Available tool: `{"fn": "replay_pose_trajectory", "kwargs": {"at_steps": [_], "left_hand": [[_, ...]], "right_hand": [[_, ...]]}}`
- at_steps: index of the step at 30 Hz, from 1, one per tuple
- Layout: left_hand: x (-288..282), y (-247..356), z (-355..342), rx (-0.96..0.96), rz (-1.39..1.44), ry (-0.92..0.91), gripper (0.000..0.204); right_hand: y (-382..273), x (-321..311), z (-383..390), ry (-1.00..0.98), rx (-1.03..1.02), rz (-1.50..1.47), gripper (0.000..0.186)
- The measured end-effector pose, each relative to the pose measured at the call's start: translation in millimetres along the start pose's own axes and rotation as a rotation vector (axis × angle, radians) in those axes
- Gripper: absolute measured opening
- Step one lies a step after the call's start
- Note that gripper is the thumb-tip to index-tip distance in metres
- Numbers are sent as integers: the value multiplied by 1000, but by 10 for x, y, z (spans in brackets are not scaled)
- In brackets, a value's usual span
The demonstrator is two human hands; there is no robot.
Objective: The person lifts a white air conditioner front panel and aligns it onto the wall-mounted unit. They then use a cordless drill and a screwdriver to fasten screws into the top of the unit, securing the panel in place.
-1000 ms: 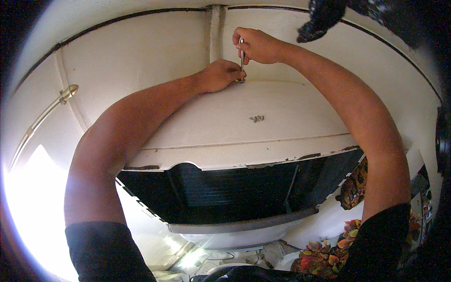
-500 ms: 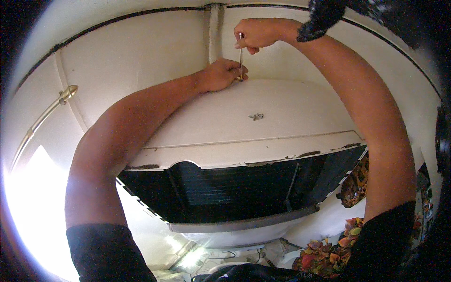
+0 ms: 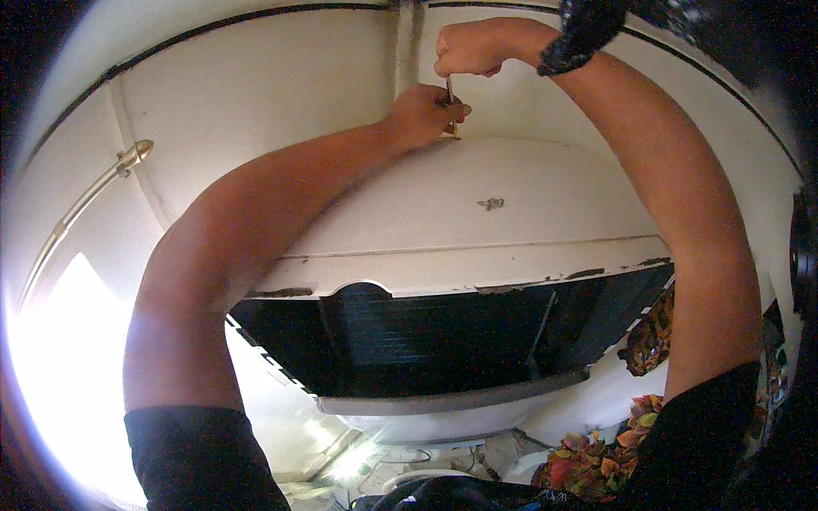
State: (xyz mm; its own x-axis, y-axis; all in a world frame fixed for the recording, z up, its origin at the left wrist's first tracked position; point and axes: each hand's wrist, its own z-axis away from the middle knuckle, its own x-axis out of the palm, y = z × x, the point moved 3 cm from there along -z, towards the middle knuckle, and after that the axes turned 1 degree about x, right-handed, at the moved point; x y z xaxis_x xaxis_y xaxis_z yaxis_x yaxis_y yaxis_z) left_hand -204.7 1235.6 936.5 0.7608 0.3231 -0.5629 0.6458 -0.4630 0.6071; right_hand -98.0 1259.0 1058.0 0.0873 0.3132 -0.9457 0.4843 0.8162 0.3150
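Note:
My right hand [image 3: 471,47] is closed in a fist around the upper end of a screwdriver [image 3: 450,88]; its handle is hidden in the fist. Lower down, my left hand [image 3: 422,117] pinches around the screwdriver's thin metal shaft with thumb and fingers. The tip meets the back edge of a white air conditioner unit [image 3: 383,226], close to the wall, and stands nearly upright. Whether a screw sits under the tip is too small to make out. Loose screws [image 3: 492,204] lie on the unit's top, in front of my hands.
A dark opening [image 3: 409,336] with chipped edges spans the unit's front. At the left, a brass curtain rod [image 3: 85,198] runs beside a bright window [image 3: 72,383]. Artificial leaves [image 3: 592,460] are below right. Dark fabric [image 3: 588,34] hangs by my right wrist.
The view has shifted slightly, so the unit and both hands sit a little higher and further right. My right fist has turned over the screwdriver's top and now covers more of it.

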Motion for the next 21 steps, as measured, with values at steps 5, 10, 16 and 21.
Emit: {"fn": "replay_pose_trajectory", "kwargs": {"at_steps": [5, 10, 16, 21], "left_hand": [[8, -13, 4, -54, 36, 30, 30], [97, -190, -149, 1, 244, -65, 34], [79, -84, -119, -1, -70, -14, 32], [15, 18, -41, -4, 78, -32, 28]], "right_hand": [[11, -25, 60, 67, 166, -71, 32], [48, 6, 16, 158, -98, 101, 32], [203, 62, 36, 60, 4, -99, 45], [68, 22, 39, 13, 44, 119, 49]]}}
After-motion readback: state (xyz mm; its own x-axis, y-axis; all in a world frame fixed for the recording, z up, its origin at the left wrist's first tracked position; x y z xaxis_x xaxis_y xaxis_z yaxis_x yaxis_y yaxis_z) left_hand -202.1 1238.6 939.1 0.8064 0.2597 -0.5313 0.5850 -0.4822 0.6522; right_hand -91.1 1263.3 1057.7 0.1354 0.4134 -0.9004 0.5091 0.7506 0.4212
